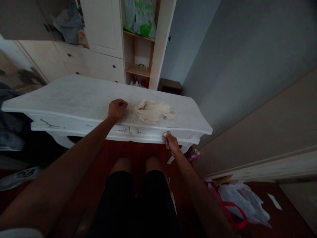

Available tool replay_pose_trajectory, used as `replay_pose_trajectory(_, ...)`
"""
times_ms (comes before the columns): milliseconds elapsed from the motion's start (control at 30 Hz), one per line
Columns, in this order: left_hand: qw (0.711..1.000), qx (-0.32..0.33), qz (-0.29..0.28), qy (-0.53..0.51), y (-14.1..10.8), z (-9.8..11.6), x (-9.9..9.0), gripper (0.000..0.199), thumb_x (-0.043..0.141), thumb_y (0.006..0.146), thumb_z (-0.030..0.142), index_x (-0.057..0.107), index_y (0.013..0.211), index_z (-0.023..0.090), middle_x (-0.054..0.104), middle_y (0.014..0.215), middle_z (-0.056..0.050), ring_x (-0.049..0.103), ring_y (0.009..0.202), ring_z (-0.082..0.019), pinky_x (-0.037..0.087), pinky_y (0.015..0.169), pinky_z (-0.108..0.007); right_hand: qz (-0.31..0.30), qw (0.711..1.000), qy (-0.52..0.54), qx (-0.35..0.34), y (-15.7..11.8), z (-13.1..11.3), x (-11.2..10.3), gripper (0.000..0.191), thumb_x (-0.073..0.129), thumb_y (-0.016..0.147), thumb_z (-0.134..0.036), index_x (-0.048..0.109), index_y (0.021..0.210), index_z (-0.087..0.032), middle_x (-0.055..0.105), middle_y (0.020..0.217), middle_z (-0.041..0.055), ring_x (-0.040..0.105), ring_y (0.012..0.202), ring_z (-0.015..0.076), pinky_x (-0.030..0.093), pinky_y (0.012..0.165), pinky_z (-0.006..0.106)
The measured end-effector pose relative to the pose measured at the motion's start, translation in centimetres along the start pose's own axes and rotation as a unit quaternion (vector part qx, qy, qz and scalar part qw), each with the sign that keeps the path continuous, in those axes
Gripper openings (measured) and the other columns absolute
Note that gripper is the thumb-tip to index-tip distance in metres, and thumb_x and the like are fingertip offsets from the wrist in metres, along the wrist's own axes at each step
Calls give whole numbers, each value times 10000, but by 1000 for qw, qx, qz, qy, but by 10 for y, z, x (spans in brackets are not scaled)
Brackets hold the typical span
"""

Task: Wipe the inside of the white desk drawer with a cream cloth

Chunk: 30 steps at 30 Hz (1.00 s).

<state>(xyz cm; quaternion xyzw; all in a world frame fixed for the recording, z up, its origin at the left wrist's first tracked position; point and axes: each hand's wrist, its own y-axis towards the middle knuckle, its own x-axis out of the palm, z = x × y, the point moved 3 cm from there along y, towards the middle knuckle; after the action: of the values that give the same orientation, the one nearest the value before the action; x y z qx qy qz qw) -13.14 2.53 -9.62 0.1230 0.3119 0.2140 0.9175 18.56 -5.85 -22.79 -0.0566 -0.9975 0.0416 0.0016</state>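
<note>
A long white table (81, 92) with carved drawer fronts stands across the view. My left hand (117, 108) rests on its top near the front edge, fingers curled together; whether anything small is inside them is hidden. To the right of that hand lies a crumpled cream cloth (153, 111), not touched by either hand. My right hand (170, 141) is at the right drawer front (183, 135), its fingers closed around a small pale drawer knob (164, 134). The drawer appears closed.
Behind the table stands a white cabinet (104, 29) with open shelves holding plastic bags (142, 16). A grey wall (237, 66) rises on the right. On the red floor at lower right lie a white plastic bag (242, 201) and red straps. Dark items sit at the left.
</note>
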Motion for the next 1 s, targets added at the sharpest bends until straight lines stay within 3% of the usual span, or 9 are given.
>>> replay_pose_trajectory(200, 1000, 9, 8, 16, 0, 0, 1, 136, 571, 717, 243, 698, 719, 192, 727, 781, -56, 661, 787, -224, 509, 792, -328, 42, 998, -41, -7, 0, -1, 3, 644, 550, 750, -789, 625, 686, -152, 508, 468, -25, 359, 345, 69, 251, 299, 221)
replay_pose_trajectory(333, 1000, 17, 8, 23, 0, 0, 1, 138, 573, 725, 259, 693, 713, 193, 731, 794, -63, 662, 789, -225, 506, 783, -335, 37, 998, -41, 15, -3, -6, 0, 606, 600, 745, -751, 636, 718, -147, 497, 446, -43, 349, 327, 63, 244, 284, 206)
replay_pose_trajectory(567, 1000, 20, 4, 9, 0, -3, 0, 145, 571, 712, 271, 699, 723, 203, 742, 802, -57, 663, 786, -227, 511, 777, -333, -73, 985, -136, 81, 2, -54, -34, 351, 720, 764, -474, 638, 660, -149, 464, 389, -59, 300, 294, 50, 181, 290, 191)
replay_pose_trajectory(700, 1000, 24, 3, 8, 1, -5, 0, 168, 560, 732, 281, 699, 740, 187, 741, 815, -61, 659, 790, -218, 504, 784, -324, -132, 977, -161, 54, 6, -93, -64, 276, 721, 712, -402, 671, 649, -138, 463, 385, -58, 293, 316, 42, 157, 326, 184)
replay_pose_trajectory(767, 1000, 19, 1, 10, 1, -5, 1, 168, 560, 733, 278, 698, 745, 183, 738, 812, -55, 654, 782, -210, 501, 784, -318, -112, 985, -129, 9, 12, -113, -84, 287, 717, 697, -421, 684, 684, -136, 474, 406, -59, 314, 342, 44, 193, 345, 185)
replay_pose_trajectory(867, 1000, 12, -3, -2, -1, -4, 1, 153, 562, 717, 265, 692, 731, 184, 726, 784, -45, 646, 768, -202, 496, 779, -307, -10, 995, -88, -45, 31, -137, -120, 315, 709, 690, -451, 672, 715, -139, 454, 418, -70, 320, 351, 47, 223, 353, 195)
replay_pose_trajectory(1000, 995, -31, 0, -90, 2, -1, -1, 102, 592, 655, 252, 665, 685, 187, 690, 724, -26, 627, 758, -187, 487, 780, -298, 104, 984, -131, -56, 65, -144, -158, 278, 677, 690, -423, 636, 686, -149, 458, 425, -60, 323, 334, 56, 219, 341, 212)
